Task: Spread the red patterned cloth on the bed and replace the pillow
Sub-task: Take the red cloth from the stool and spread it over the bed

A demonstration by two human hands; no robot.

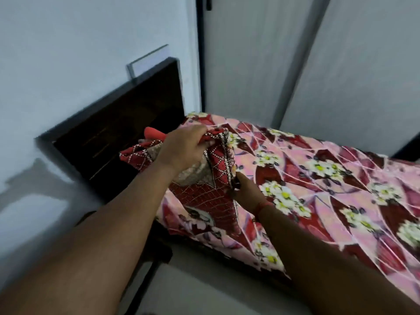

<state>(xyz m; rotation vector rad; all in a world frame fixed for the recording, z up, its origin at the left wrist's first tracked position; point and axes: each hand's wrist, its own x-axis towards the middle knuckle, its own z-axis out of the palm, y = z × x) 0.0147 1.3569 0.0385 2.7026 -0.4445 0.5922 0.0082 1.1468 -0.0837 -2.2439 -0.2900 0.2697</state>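
Bed [341,178]: cloth [204,196] (bunched) under hand [184,148]

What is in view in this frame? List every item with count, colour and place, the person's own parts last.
red patterned cloth: one, red with white dotted lattice and beige patches, bunched up at the head end of the bed, held by both hands.
floral bedcover: one, pink and dark red with white-yellow flowers, spread over the bed.
headboard: one, dark brown, against the left wall.
red object: one, partly hidden behind the cloth; cannot tell what it is.
wardrobe doors: pale grey, behind the bed.
left hand: gripping the cloth's top.
right hand: gripping its lower edge; red thread at the wrist.
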